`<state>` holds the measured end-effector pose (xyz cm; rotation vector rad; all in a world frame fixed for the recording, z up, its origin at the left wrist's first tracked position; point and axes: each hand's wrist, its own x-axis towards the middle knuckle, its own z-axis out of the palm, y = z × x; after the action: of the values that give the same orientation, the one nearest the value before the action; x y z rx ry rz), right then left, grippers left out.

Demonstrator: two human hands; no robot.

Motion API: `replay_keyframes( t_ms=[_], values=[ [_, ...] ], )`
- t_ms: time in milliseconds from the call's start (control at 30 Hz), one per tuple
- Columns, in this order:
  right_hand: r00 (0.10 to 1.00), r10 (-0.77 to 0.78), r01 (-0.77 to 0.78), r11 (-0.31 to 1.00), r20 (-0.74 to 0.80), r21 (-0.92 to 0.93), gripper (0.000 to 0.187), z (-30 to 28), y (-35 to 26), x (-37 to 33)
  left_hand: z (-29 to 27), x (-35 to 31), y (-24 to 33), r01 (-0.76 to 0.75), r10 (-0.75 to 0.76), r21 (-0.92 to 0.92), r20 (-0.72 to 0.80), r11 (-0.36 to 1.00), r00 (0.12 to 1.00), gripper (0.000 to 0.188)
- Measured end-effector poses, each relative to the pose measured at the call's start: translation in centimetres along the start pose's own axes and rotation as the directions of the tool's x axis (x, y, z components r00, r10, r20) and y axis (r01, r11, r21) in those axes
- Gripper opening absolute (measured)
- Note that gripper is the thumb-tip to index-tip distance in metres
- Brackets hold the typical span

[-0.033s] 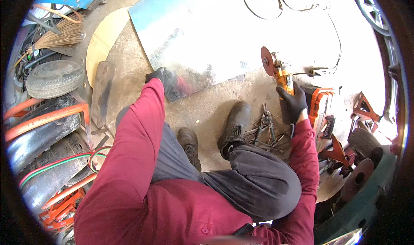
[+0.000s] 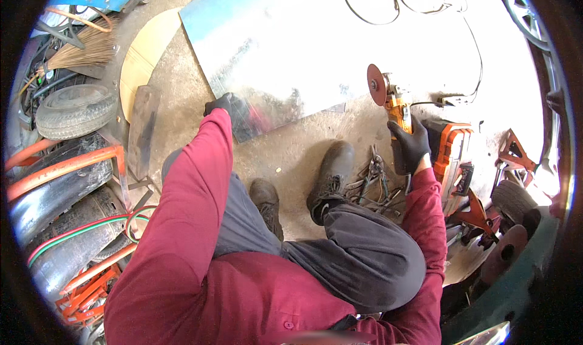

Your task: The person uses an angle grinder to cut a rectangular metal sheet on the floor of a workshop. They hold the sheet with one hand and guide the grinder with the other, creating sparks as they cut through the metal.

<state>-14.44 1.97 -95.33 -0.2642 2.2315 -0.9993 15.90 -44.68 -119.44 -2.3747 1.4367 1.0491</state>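
Note:
A large shiny metal sheet (image 2: 243,59) lies in front of me, blue at its far left and washed out by glare elsewhere. My left hand (image 2: 219,104), in a dark glove, is closed on the sheet's left edge near its near corner; its fingertips are partly hidden. To the right, my gloved right hand (image 2: 414,143) is wrapped around the body of a yellow angle grinder (image 2: 399,109). The grinder's reddish-brown disc (image 2: 377,85) stands up on the left of the tool's head, apart from the sheet. Whether the disc turns, I cannot tell.
Beside my right hand stands an orange-and-black case (image 2: 450,157). Pliers and other hand tools (image 2: 375,178) lie near my boot (image 2: 333,172). A cord (image 2: 480,59) runs across the right. At left are a tyre (image 2: 77,111), a wooden block (image 2: 143,123) and a broom (image 2: 85,44).

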Motion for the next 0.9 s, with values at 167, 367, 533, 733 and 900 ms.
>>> replay_keyframes(
  t_ms=[167, 367, 533, 733, 900],
  values=[
    [0.995, 0.093, -0.097, 0.99, 0.039, 0.104, 0.043, 1.6, 3.6, 0.4, 1.0, -1.3, 0.7, 0.068, -0.047, -0.206, 0.103, 0.976, 0.994, 0.076],
    [0.993, 0.116, -0.115, 0.971, 0.004, 0.209, 0.047, 0.1, 6.3, 0.2, -0.4, -1.4, 1.5, 0.021, -0.052, -0.23, -0.131, 0.973, 0.99, 0.075],
    [0.981, 0.195, -0.184, 0.911, 0.007, 0.369, 0.055, -1.0, 7.4, 1.2, 2.6, -2.1, -1.6, -0.019, 0.017, -0.086, -0.022, 0.996, 1.0, 0.101],
    [0.962, 0.271, -0.253, 0.854, 0.027, 0.455, 0.059, -0.8, 5.8, 1.8, 5.8, -5.8, -3.8, -0.092, 0.093, -0.191, -0.004, 0.977, 0.996, 0.082],
    [0.95, 0.292, -0.312, 0.851, 0.112, 0.423, 0.062, -0.2, 7.0, 2.9, 5.0, -8.4, -3.8, -0.01, 0.123, -0.534, 0.177, 0.845, 0.976, 0.038]
  ],
)
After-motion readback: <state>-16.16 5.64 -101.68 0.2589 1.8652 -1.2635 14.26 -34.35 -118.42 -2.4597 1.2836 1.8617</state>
